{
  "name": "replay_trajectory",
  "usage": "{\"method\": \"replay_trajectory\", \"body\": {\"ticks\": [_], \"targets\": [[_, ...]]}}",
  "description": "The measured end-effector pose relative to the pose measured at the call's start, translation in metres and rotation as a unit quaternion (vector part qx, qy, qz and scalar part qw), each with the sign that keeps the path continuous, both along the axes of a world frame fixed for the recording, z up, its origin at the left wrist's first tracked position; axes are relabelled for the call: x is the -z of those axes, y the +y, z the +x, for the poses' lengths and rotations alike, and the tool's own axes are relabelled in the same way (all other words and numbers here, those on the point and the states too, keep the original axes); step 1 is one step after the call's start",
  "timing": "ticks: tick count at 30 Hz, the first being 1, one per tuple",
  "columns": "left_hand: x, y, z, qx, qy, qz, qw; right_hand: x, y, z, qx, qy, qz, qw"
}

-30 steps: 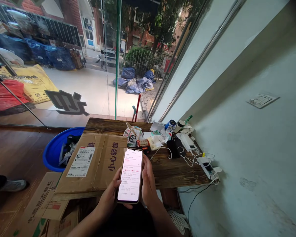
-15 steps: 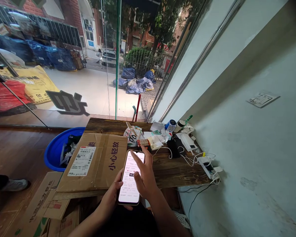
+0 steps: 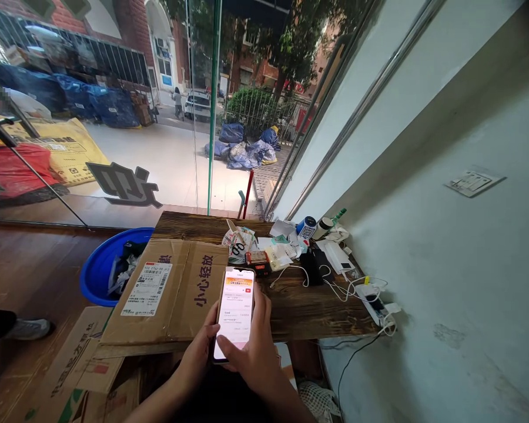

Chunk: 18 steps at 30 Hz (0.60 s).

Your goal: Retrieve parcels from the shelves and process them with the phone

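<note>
Head view looks down past the person's forearms to a phone [image 3: 234, 311] held upright in both hands, just in front of the near edge of the wooden bench [image 3: 304, 308] and above the person's lap. The left hand [image 3: 199, 352] is curled around the phone's left edge and back, fingers closed on it. The right hand [image 3: 256, 346] wraps the right edge, its thumb laid across the lower part of the lit screen, which shows an orange banner at the top and pale lines of text too small to read. Just beyond the phone a flattened cardboard box [image 3: 176, 294] lies across the left half of the bench, hanging over its near edge, with a white shipping label [image 3: 146, 289] on its left flap. A blue basin [image 3: 97, 271] with scraps in it sits on the floor to the left of the box. Toward the far right of the bench lie paper packets, cables and a blue-and-white canister [image 3: 307, 227], and a white power strip [image 3: 372, 301] rests near the right edge. A shoe [image 3: 26, 328] shows at the far left on the floor.
</note>
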<state>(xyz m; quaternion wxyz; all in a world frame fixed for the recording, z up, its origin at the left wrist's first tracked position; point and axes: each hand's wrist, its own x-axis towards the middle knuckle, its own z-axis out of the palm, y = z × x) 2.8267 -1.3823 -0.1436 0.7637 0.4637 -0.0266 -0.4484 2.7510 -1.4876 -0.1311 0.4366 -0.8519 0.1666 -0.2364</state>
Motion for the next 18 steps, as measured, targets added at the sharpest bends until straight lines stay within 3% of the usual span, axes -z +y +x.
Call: {"method": "replay_trajectory", "body": {"ticks": [2, 5, 8, 10, 13, 16, 18], "targets": [[0.004, -0.001, 0.000, -0.005, -0.024, -0.023, 0.999, -0.005, -0.002, -0.001, -0.002, 0.014, -0.055, 0.998], [0.005, 0.001, -0.003, 0.063, -0.005, 0.008, 0.998, -0.011, -0.011, 0.004, -0.003, 0.035, -0.140, 0.990], [0.003, 0.002, -0.005, 0.097, 0.004, 0.027, 0.995, -0.011, -0.017, 0.010, -0.008, 0.046, -0.162, 0.986], [0.003, 0.002, -0.005, 0.098, 0.002, 0.023, 0.995, -0.008, -0.015, 0.009, 0.005, 0.029, -0.116, 0.993], [0.007, -0.002, -0.005, 0.062, -0.005, -0.025, 0.998, 0.000, -0.004, 0.002, 0.031, -0.011, 0.048, 0.998], [0.008, -0.011, -0.005, 0.027, -0.033, -0.064, 0.997, 0.013, 0.003, -0.003, 0.012, -0.027, 0.193, 0.981], [0.002, -0.015, -0.004, 0.071, -0.086, -0.033, 0.993, 0.031, 0.000, -0.005, 0.014, -0.026, 0.258, 0.966]]}}
